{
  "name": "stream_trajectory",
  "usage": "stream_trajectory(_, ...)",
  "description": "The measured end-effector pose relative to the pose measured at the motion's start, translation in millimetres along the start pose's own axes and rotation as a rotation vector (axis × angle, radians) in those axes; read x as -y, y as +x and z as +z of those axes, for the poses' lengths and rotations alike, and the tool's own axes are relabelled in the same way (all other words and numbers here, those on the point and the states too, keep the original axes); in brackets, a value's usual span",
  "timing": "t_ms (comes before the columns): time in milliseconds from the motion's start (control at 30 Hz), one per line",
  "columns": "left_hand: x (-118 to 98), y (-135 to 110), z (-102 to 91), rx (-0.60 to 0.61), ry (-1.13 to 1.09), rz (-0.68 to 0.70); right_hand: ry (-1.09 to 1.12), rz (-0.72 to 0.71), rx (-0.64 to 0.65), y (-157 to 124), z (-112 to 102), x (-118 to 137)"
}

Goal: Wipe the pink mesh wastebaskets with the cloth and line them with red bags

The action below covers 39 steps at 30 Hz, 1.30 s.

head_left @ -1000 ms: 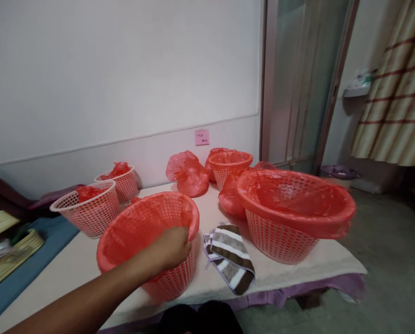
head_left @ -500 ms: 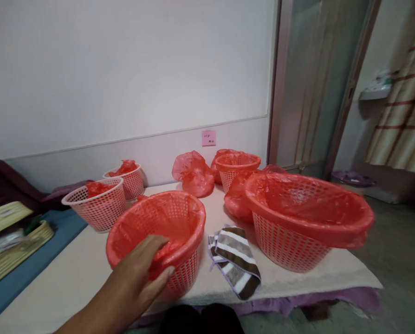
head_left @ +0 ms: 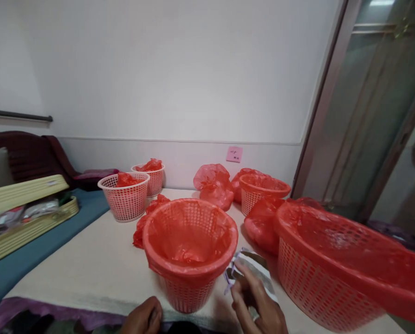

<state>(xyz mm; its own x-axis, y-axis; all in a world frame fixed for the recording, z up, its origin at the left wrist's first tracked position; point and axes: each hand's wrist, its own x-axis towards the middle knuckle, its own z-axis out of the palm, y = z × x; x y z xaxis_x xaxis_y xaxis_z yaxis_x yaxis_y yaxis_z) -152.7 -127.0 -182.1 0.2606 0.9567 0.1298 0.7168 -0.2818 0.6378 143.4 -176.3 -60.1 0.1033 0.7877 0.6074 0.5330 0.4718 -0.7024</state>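
A basket (head_left: pixel 186 297) of pale openwork plastic, lined with a red plastic bag (head_left: pixel 190 241) folded over its rim, stands upright before me. My left hand (head_left: pixel 145 317) rests at the front edge beside the basket, apart from it, fingers curled into a loose fist with nothing visible in them. To the basket's right, my right hand (head_left: pixel 258 301) is over a folded striped cloth (head_left: pixel 259 266) in brown, grey and white. Its index finger stretches out and the others bend, apart from one another; whether it touches the cloth I cannot tell.
A large red-lined basket (head_left: pixel 319 278) stands at the right, with red bag bundles (head_left: pixel 263 222) and a smaller lined basket (head_left: pixel 263 185) behind. Two baskets (head_left: pixel 127 199) holding red bags are at back left. A cream case (head_left: pixel 29 227) lies open on blue fabric.
My left hand has left the rim of the front basket and drawn back to the front edge. My right hand has come into view over the cloth. The view has turned left.
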Motion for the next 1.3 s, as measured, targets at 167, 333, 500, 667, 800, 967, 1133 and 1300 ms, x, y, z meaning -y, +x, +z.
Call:
stream_trajectory(167,15,34,14.1,-0.089,0.006,-0.052,-0.177,-0.042,0.325,43,-7,13)
stream_trajectory(333,44,49,30.8,-0.129,0.068,-0.129,-0.005,0.104,0.445,53,-1,10)
stream_trajectory(500,63,62,37.6,-0.116,0.194,-0.156,0.208,0.289,0.397,62,5,1)
stream_trajectory(667,59,68,35.0,-0.088,0.309,-0.084,0.269,0.311,0.266,87,1,-12)
stream_trajectory(800,51,68,34.9,-0.107,0.393,-0.097,0.214,0.301,0.124,125,-15,-29)
stream_trajectory(967,49,69,36.1,-0.104,0.436,-0.097,0.056,0.306,-0.028,173,-25,-75)
stream_trajectory(1133,49,68,36.7,-0.107,0.451,-0.093,-0.008,0.328,-0.086,198,-16,-121)
stream_trajectory(1300,50,67,39.1,-0.101,0.439,-0.093,-0.109,0.343,-0.145,208,-5,-147)
